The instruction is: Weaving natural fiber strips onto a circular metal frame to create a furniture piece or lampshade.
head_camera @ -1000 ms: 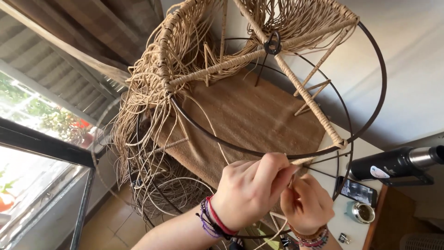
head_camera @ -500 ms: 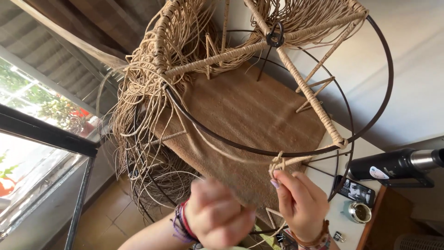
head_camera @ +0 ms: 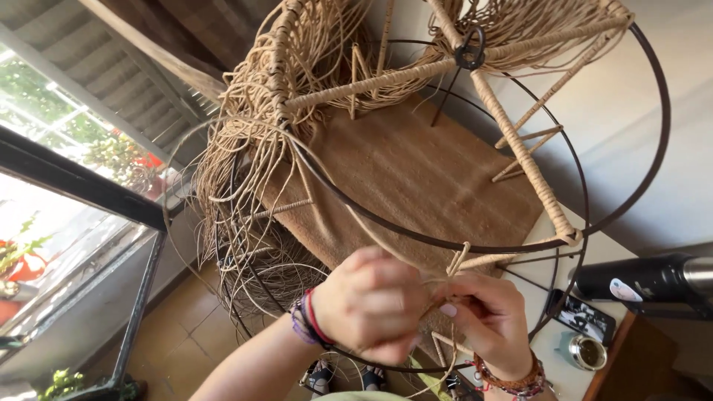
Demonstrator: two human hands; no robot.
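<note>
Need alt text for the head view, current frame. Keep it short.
Two bare hands, left hand and right hand, meet over a tan fibre strand at the lower rim of a round dark metal wire frame partly wrapped in the same fibre. The frame stands on a brown woven mat; loose tan strands hang at left.

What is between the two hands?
In the head view, pale straw-coloured fibre strands run between the left hand and right hand, pinched by both.
</note>
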